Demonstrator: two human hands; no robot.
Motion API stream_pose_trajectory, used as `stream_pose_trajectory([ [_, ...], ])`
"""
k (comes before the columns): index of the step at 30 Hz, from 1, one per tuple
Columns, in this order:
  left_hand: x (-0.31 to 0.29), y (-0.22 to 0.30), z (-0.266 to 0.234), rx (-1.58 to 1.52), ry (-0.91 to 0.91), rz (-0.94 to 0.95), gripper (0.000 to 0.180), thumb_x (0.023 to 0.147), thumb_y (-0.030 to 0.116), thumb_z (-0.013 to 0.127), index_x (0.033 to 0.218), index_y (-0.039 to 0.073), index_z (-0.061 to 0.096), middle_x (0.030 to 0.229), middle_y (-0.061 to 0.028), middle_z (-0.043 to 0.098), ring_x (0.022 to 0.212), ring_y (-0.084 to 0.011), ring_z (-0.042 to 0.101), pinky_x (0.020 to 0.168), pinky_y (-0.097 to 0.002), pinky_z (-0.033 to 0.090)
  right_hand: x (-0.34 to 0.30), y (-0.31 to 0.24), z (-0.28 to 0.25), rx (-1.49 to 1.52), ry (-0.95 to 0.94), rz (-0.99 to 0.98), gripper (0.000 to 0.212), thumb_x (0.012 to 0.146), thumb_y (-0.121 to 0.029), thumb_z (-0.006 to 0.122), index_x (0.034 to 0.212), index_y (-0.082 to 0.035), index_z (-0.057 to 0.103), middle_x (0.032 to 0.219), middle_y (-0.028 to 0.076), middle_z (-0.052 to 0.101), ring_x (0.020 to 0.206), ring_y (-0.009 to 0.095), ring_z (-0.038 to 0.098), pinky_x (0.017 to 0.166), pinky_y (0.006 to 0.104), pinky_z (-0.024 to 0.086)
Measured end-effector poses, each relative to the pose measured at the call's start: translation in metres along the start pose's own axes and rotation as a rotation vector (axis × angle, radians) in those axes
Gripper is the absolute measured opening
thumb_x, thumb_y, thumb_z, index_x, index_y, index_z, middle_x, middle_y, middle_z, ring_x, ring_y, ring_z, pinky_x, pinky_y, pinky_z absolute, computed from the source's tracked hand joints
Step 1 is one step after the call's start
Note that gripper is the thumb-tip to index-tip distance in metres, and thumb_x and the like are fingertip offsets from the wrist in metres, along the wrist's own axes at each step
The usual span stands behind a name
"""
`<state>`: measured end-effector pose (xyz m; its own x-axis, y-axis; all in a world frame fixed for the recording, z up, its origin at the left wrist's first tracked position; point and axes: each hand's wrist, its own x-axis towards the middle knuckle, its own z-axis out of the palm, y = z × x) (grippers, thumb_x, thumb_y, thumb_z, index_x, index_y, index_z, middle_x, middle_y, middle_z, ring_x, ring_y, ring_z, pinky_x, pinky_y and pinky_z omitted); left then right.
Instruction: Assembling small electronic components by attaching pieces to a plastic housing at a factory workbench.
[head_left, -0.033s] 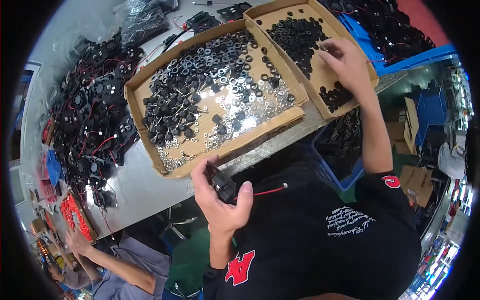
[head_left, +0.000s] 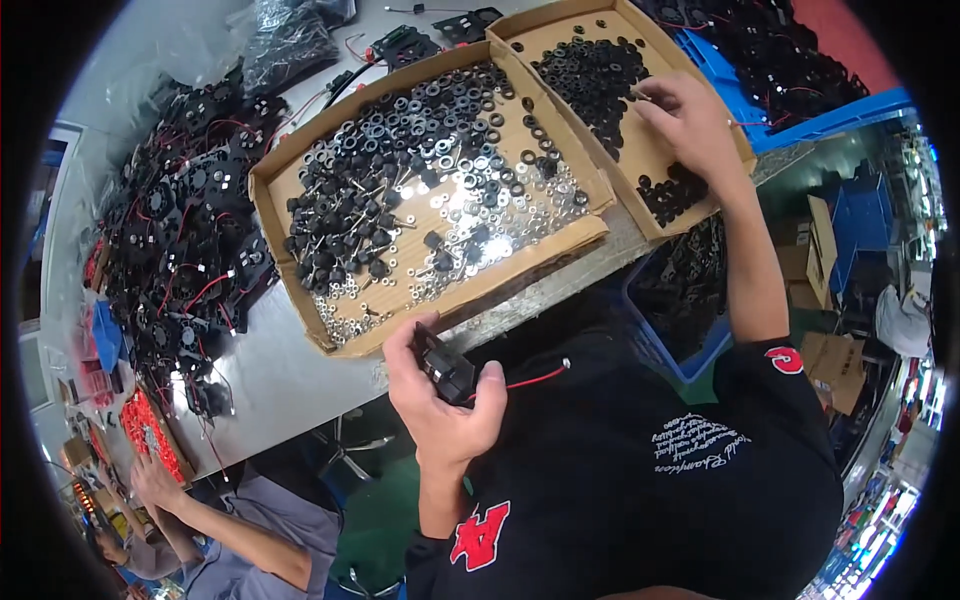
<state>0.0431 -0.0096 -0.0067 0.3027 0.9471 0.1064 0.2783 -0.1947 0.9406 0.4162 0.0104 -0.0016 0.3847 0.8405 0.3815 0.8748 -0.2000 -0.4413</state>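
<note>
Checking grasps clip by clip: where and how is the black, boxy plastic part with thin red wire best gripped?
The black, boxy plastic part is likely best pinched by opposite sides, coming from the wearer's side, as the left hand does: fingers left, thumb right. Its blocky shape offers sides to press; the thin red wire trails loose rightward, so avoid gripping that.

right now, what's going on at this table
A person is at a metal table with small parts. Their left grip holds a black part with a red lead, in front of the wider cardboard tray of washers and black-headed pieces. Their right grip is over the narrower cardboard tray, beside a pile of black rings; whether it pinches one is too small to tell. At far left, a co-worker's hand is by some red pieces.
</note>
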Motion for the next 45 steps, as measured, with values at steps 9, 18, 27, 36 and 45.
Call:
stream_pose_trajectory([
  [9,-0.004,-0.004,-0.001,0.044,0.023,0.006,0.055,0.063,0.003,0.056,0.117,-0.003,0.050,0.102,-0.0098,0.053,0.096,-0.0195,0.051,0.092,-0.0295,0.039,0.035,0.003,0.012,-0.035,-0.405,0.088,0.028,0.081,-0.017,0.070,0.100,0.002,0.065,0.086,0.013,0.069,0.078,0.022,0.065,0.074,0.0323,0.051],
  [18,-0.004,0.007,0.016,-0.198,-0.138,-0.071,0.044,0.066,-0.008,0.043,0.109,-0.003,0.053,0.087,-0.0062,0.049,0.084,-0.0155,0.054,0.085,-0.0288,0.046,0.016,0.006,0.011,-0.225,-0.243,-0.063,0.021,0.079,-0.014,0.063,0.095,-0.001,0.065,0.087,0.019,0.066,0.083,0.037,0.063,0.074,0.0417,0.050],
  [27,0.010,0.030,0.059,-0.265,-0.200,-0.157,0.027,0.082,-0.006,0.061,0.108,-0.001,0.054,0.090,-0.0036,0.051,0.081,-0.0107,0.050,0.076,-0.0239,0.045,0.011,0.038,0.042,0.266,-0.155,0.041,0.020,0.067,-0.020,0.073,0.082,-0.007,0.073,0.073,0.011,0.069,0.067,0.024,0.068,0.063,0.0358,0.052],
  [36,0.057,0.041,0.093,0.310,-0.052,0.566,0.037,0.085,0.014,0.075,0.109,-0.006,0.056,0.096,-0.0187,0.059,0.083,-0.0288,0.058,0.075,-0.0366,0.049,-0.043,-0.068,-0.028,0.927,-0.552,0.081,0.026,0.078,-0.018,0.074,0.096,0.001,0.071,0.079,0.008,0.071,0.068,0.011,0.063,0.064,0.0261,0.049],
  [45,0.060,0.040,0.100,0.129,-0.366,0.547,0.030,0.087,0.005,0.069,0.113,-0.004,0.058,0.099,-0.0162,0.061,0.084,-0.0285,0.062,0.075,-0.0353,0.051,-0.064,-0.050,-0.015,1.249,-0.645,0.263,0.032,0.075,-0.008,0.078,0.099,0.005,0.063,0.083,0.010,0.070,0.070,0.013,0.066,0.060,0.0257,0.053],
])
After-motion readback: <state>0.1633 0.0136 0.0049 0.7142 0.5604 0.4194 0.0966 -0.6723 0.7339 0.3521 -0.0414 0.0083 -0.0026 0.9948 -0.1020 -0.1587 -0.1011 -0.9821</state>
